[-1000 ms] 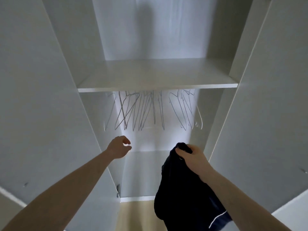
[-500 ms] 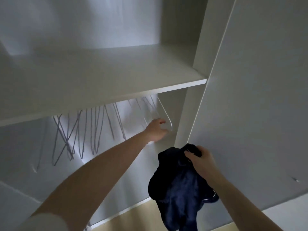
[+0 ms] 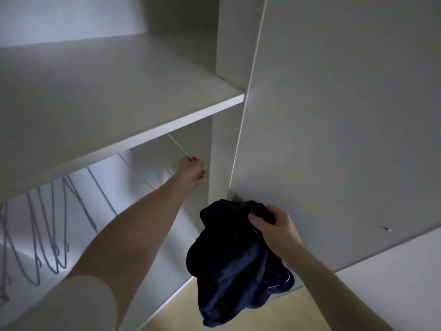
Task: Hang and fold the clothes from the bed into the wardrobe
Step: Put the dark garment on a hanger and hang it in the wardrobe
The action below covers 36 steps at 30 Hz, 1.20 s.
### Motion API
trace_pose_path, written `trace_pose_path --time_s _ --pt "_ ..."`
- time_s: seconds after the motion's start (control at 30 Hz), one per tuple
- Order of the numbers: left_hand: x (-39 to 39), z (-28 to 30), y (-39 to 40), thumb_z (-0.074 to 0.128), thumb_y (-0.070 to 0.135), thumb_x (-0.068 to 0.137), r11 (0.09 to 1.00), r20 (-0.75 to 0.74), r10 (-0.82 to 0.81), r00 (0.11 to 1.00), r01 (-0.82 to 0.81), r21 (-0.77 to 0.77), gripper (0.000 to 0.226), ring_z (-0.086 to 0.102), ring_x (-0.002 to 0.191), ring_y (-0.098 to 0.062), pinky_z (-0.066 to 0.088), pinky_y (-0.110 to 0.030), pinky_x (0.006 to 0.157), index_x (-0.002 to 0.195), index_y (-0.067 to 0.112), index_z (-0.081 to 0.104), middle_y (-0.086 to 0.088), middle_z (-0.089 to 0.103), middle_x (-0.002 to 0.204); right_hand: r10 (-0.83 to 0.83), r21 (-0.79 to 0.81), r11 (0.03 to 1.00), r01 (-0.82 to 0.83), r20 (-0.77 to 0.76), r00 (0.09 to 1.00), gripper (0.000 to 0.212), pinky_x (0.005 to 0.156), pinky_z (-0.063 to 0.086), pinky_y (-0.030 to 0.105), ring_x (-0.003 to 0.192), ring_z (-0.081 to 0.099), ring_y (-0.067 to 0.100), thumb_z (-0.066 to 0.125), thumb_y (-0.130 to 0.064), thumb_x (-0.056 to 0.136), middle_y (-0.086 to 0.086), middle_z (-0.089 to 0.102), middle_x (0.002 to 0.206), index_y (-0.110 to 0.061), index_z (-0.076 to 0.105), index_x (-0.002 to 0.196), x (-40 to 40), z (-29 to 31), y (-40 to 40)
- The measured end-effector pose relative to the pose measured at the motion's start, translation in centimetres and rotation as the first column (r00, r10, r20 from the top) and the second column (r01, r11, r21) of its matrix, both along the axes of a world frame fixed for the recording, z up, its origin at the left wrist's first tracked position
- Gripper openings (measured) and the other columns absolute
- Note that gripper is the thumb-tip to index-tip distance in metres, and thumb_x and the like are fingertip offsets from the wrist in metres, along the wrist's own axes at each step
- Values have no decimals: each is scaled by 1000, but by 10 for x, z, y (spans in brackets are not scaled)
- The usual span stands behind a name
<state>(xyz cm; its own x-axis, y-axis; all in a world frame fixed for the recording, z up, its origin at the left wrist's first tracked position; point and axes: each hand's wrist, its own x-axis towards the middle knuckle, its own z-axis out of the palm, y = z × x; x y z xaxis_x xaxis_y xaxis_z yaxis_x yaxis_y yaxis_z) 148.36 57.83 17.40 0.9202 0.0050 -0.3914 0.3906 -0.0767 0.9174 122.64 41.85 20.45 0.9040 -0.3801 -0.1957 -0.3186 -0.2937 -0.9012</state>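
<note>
Left hand: the left hand (image 3: 192, 170) reaches in under the shelf (image 3: 133, 91), fingers curled round a white hanger (image 3: 179, 147), probably to lift it off for hanging.
Right hand: the right hand (image 3: 272, 226) bunches the dark navy garment (image 3: 236, 271) at its top, kept low and clear of the wardrobe opening.
Other hangers: the grey wire hangers (image 3: 45, 230) dangle further left.
Door: the wardrobe door (image 3: 346, 115) stands open beside the garment.
</note>
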Motion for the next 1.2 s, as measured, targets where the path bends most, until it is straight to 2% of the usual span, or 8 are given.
trace_pose_path --time_s 0.07,0.4,0.5,0.67,0.77,0.9,1.1,1.2 --pt "-2 2 0 51 10 106 1000 63 15 998 -17 21 9 59 59 -19 55 -23 45 105 4 58 -16 64 97 4 -9 1000 -4 -6 1000 19 59 48 27 62 63 9 73 -42 84 -2 67 69 -25 66 79 -7 0 -4" --pt "-75 26 23 53 17 106 973 141 -167 976 139 186 18 59 49 -19 54 -26 45 110 3 63 -12 67 89 23 -46 999 -23 5 1000 16 60 46 26 61 63 8 75 -38 90 -6 67 67 -28 67 79 -48 10 -14" --pt "-126 28 37 55 21 104 957 147 -192 970 152 246 16 58 50 -18 46 -24 47 106 10 67 -6 71 89 12 -69 998 -11 21 1000 11 64 51 26 68 69 8 77 -37 88 -9 72 74 -32 67 85 -71 18 -17" --pt "-271 26 52 50 38 104 823 254 -338 906 153 547 34 63 64 -18 49 -30 61 85 17 69 4 70 71 89 11 996 -90 73 993 27 74 61 35 78 74 20 76 -26 91 -4 76 88 -41 60 108 -131 31 -33" --pt "-360 26 53 54 32 104 845 341 -372 863 164 509 23 61 65 -20 50 -35 69 98 19 71 3 64 66 166 -9 986 -166 92 982 9 74 58 20 82 73 14 75 -30 93 -5 76 88 -35 73 99 -161 39 -38" --pt "-465 29 34 54 34 101 818 392 -469 791 223 530 15 59 58 -11 41 -13 61 106 37 68 14 67 70 322 8 946 -323 55 945 16 69 49 6 78 68 3 71 -44 95 -2 76 93 -31 79 97 -206 45 -28" --pt "-557 19 18 57 49 95 722 325 -635 701 389 573 28 62 65 -4 44 -16 64 122 46 64 22 69 83 395 -57 918 -393 34 918 25 79 52 22 83 69 15 61 -36 102 -1 76 89 -26 80 90 -272 35 -29" --pt "-566 1 32 68 52 86 777 318 -603 731 449 442 23 59 64 -7 46 -15 65 108 46 73 17 71 91 362 -97 929 -357 33 932 29 66 48 22 66 61 12 58 -42 98 -1 68 73 -29 71 76 -295 23 -41"
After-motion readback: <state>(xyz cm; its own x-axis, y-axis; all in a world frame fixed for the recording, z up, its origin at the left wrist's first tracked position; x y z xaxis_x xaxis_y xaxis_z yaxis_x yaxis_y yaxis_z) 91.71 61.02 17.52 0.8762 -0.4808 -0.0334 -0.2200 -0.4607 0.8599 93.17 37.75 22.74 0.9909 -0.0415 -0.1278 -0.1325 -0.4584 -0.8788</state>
